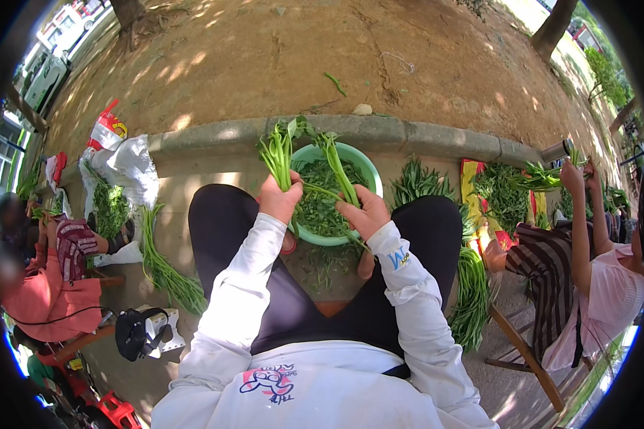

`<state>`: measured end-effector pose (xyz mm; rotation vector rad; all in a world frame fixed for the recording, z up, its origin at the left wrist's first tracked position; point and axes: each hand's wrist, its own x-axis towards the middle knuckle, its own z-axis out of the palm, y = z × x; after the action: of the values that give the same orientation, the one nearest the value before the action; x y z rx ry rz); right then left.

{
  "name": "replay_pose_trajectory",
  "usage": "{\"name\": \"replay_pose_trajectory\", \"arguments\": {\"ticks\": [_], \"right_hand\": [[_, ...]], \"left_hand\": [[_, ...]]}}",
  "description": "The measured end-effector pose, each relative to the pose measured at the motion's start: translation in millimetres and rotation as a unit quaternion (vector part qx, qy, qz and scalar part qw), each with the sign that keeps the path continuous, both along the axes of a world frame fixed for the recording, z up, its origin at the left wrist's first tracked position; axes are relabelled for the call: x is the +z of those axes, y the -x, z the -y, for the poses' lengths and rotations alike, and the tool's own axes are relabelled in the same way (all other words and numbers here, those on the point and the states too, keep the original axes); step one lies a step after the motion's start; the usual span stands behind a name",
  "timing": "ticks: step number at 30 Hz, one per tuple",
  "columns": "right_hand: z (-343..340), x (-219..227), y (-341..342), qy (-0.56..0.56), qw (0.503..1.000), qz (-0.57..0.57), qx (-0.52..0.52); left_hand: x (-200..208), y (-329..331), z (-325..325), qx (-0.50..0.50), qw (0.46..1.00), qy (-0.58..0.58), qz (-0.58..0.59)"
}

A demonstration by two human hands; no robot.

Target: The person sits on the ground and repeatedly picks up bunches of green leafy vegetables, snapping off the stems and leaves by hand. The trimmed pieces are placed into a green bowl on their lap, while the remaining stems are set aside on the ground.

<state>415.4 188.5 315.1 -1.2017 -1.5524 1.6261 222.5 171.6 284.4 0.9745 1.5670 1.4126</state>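
Observation:
My left hand (279, 195) is closed round an upright bunch of green stems (277, 154), leafy at the top. In my right hand (366, 212) are a few more long green stems (340, 171), gripped between thumb and fingers and leaning up and to the left. A thin stem crosses the gap between the two hands. Both hands are over the near part of a pale green basin (371, 171) between my knees. Loose green leaves (322, 204) fill its inside. More cut leaves (327, 266) lie on the ground just this side of it.
Long stems lie in piles left (166, 261) and right (471, 300) of my legs. Leafy greens (418, 182) rest right of the basin. A stone kerb (444, 139) runs behind it. One person (46, 300) sits at left; another (587, 279) at right holds greens. A black bag (139, 334) is at lower left.

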Motion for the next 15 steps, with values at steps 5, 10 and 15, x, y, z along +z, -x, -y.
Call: {"name": "replay_pose_trajectory", "arguments": {"ticks": [5, 10, 15], "right_hand": [[-5, -1, -5, 0.062, 0.984, -0.133, -0.098], [-20, -2, -14, -0.013, 0.886, -0.343, -0.312], [-17, -4, -16, 0.208, 0.881, -0.373, -0.202]], "left_hand": [[2, 12, 0, 0.055, 0.963, 0.04, 0.261], [12, 14, 2, 0.015, 0.922, 0.074, 0.38], [14, 10, 4, -0.038, 0.903, 0.081, 0.419]]}}
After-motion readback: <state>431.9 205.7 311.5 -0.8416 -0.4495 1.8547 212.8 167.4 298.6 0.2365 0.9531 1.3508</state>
